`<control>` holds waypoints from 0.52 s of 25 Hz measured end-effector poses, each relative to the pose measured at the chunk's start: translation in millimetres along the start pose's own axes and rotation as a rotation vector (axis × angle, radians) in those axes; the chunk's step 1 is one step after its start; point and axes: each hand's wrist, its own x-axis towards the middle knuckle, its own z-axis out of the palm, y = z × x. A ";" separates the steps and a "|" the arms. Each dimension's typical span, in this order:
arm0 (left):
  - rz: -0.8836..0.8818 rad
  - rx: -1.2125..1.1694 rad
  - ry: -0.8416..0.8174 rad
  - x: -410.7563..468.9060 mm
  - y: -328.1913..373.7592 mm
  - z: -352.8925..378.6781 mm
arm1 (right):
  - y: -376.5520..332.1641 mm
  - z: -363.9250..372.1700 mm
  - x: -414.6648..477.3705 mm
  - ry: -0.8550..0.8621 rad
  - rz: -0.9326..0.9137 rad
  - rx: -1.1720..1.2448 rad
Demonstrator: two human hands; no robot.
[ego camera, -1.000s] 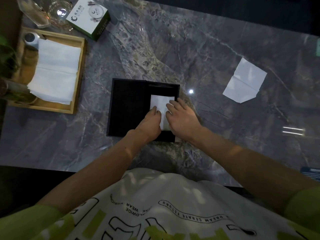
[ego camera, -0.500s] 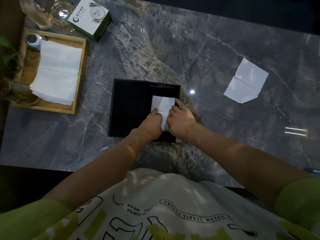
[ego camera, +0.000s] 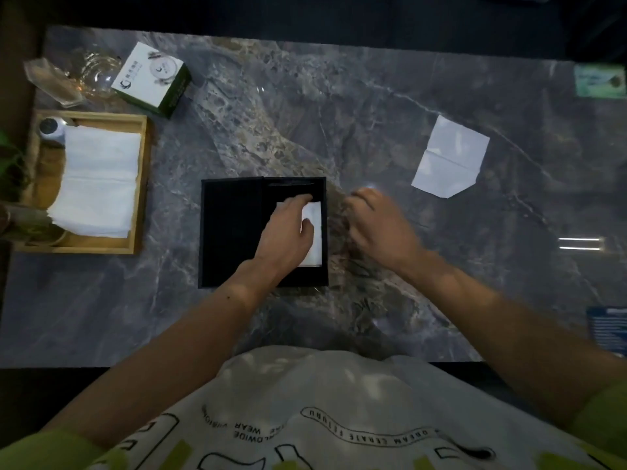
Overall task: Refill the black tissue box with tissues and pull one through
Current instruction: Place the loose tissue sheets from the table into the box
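Matte black rectangular tissue box (ego camera: 234,232) on veined marble tabletop (ego camera: 339,113), left hand (ego camera: 288,232) flat on one white tissue (ego camera: 315,242) inside, right hand (ego camera: 380,225) blurred, grip unclear, one creased loose sheet (ego camera: 449,157)

Plenty of bare desk (ego camera: 373,113) around the right hand (ego camera: 380,228), just a loose white sheet (ego camera: 449,157) lying flat beyond it, off to its right. The left hand (ego camera: 288,232) is boxed in by the black tissue box (ego camera: 230,232) rim, with the wooden tray (ego camera: 139,184) well off to its left.

Left hand (ego camera: 288,232) rests on tissue (ego camera: 315,245) inside black tissue box (ego camera: 230,232).
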 end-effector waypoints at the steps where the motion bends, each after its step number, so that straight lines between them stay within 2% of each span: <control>1: 0.031 -0.030 0.023 3.9 12.3 1.2 | 9.1 -5.1 -5.3 0.038 0.060 0.031; 5: 0.123 -0.081 0.020 26.5 58.1 22.4 | 43.9 -22.3 -24.4 0.205 0.366 0.299; 11: 0.060 -0.018 -0.067 68.8 99.3 68.7 | 112.1 -39.4 -31.7 0.327 0.843 0.594; 13: 0.009 -0.015 -0.094 84.2 111.5 84.6 | 139.8 -40.1 -33.8 0.337 0.933 0.645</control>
